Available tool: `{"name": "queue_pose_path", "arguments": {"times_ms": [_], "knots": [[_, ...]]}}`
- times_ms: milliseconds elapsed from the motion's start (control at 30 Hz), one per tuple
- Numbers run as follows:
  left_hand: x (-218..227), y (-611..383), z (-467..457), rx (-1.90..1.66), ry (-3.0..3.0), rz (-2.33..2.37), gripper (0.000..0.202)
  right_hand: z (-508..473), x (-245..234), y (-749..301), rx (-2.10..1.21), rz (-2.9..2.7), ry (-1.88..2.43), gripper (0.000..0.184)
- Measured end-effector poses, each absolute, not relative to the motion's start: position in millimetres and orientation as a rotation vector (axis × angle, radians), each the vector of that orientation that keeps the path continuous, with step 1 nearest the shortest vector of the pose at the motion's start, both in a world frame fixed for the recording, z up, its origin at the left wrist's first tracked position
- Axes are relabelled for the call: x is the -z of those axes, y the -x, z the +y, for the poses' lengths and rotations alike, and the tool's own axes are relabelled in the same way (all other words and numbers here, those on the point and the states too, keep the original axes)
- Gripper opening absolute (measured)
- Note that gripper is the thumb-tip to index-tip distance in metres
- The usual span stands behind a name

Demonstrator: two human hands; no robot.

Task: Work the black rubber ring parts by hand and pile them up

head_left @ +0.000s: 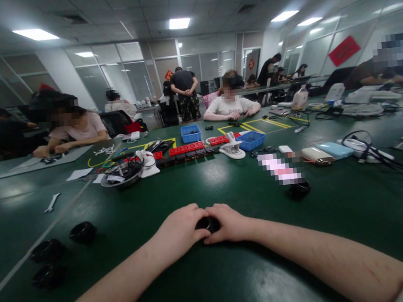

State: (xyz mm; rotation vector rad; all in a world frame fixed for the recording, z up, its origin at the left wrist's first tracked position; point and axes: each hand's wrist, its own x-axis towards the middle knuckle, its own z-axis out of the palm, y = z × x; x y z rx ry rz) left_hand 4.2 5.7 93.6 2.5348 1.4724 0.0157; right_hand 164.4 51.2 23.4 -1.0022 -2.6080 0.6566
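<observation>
Between my two hands, on the green table, is a round, glossy black object, partly hidden by the fingers. My left hand curls around its left side. From the right, my right hand closes on it, and the fingertips of both hands meet above it. To the left lie similar black round pieces: one further off, another beside it and a third nearer to me. One more black piece sits ahead on the right. Their exact kind I cannot make out.
A metal bowl with black parts, red power strips, a white clamp-like stand and blue bins line the table ahead. A wrench lies left. Power banks and cables are at right. People sit across the table.
</observation>
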Motion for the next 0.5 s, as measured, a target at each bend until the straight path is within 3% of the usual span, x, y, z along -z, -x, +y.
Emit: {"name": "queue_pose_path", "arguments": {"times_ms": [233, 400, 500], "knots": [[-83, -28, -5, 0.027, -2.539, 1.833, 0.030, 39, -20, -155, -0.494, -2.572, 1.138, 0.039], [-96, -5, 1, -0.036, -2.626, 1.512, 0.031, 44, -27, -163, -0.587, -2.648, 0.955, 0.057], [-102, 10, 7, -0.131, -2.670, 1.133, 0.035, 52, -30, -171, -0.675, -2.695, 0.807, 0.056]]}}
